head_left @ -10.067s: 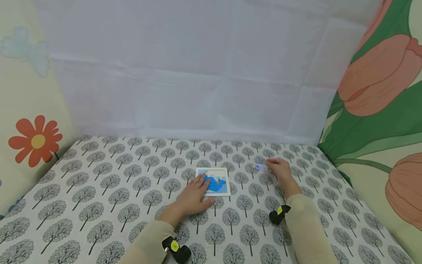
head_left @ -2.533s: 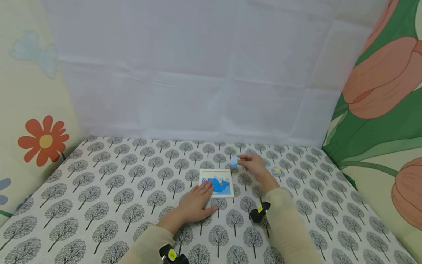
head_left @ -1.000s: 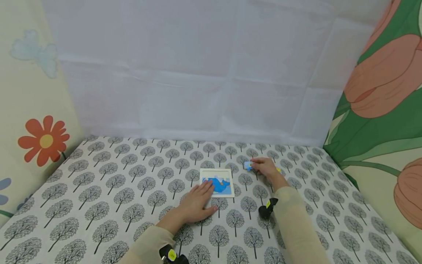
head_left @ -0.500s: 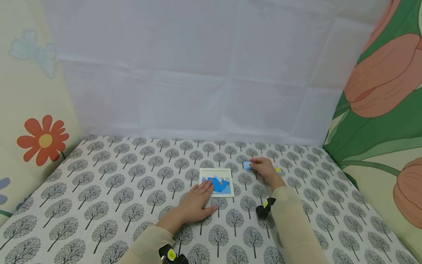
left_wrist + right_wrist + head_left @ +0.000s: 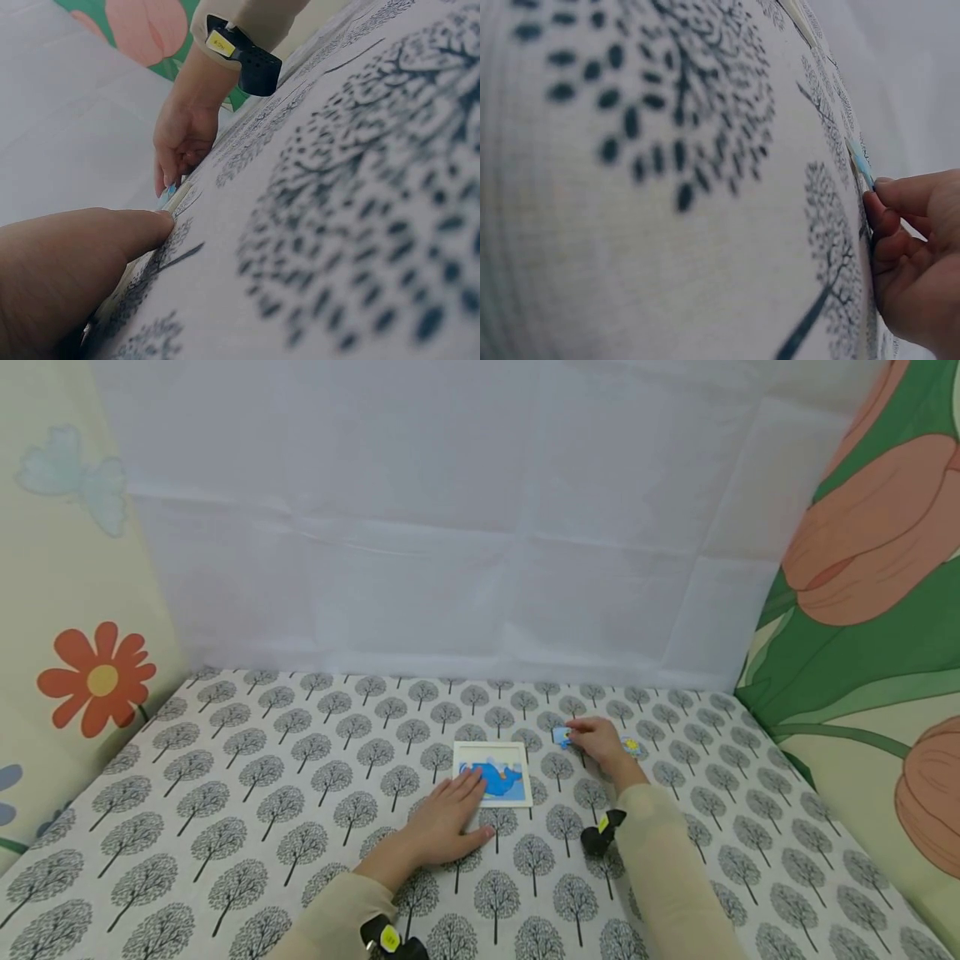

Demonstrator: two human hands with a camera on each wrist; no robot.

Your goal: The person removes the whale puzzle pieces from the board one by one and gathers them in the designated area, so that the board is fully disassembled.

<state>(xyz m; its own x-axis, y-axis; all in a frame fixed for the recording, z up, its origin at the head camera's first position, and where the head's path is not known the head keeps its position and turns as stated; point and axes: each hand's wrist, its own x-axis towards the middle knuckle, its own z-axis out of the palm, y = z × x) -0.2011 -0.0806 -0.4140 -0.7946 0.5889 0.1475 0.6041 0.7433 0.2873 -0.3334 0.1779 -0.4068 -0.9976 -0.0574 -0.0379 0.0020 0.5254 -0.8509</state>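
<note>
My left hand lies with straight fingers on a small puzzle in a white frame, at the middle of the head view. A blue whale picture shows beside the fingertips, and they cover its left part. Right of the frame, my right hand pinches a light blue puzzle piece between thumb and fingers, low over the cloth. In the right wrist view the puzzle piece is seen nearly edge-on at the fingertips. The left wrist view shows the left thumb near the frame.
Another puzzle piece with a yellow patch lies just right of the right hand, partly behind the wrist. A white cloth with printed trees covers the table. A white sheet hangs behind it, between painted walls.
Over the last seconds the right hand has moved the blue piece to the right, away from the frame, then barely shifted. Ten seconds ago it held a different-looking piece. The left hand stays on the puzzle.
</note>
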